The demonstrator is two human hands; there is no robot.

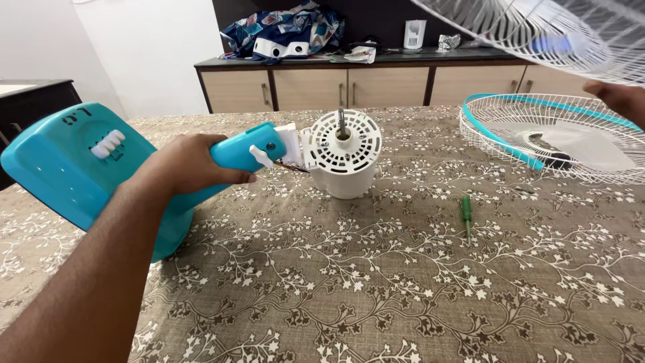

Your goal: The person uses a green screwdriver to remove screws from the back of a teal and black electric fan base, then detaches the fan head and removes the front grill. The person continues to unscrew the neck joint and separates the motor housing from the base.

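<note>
a wide table (376,296) under a brown cloth with a white floral pattern fills most of the view. on its left lies a turquoise fan body (74,168), tipped on its side, its flat base with a row of white push buttons facing up and left. the left hand (185,165) is wrapped tight around the turquoise neck of that body, fingers curled underneath, thumb over the top. the neck ends at a hinge joined to the white motor housing (344,161), which rests on the cloth near the middle of the table with its vented face and bare metal shaft pointing up. at the far right a white wire fan guard (571,134) with a turquoise rim lies flat on the table. a second white wire guard (537,30) is up in the air at the top right corner, tilted; the right hand (621,97) shows only partly at the frame edge just below it, seemingly holding its rim, though the grip is not clearly seen. a small green-handled screwdriver (465,212) lies on the cloth, apart from both hands, right of the motor. behind stands a dark-topped cabinet (349,84).
</note>
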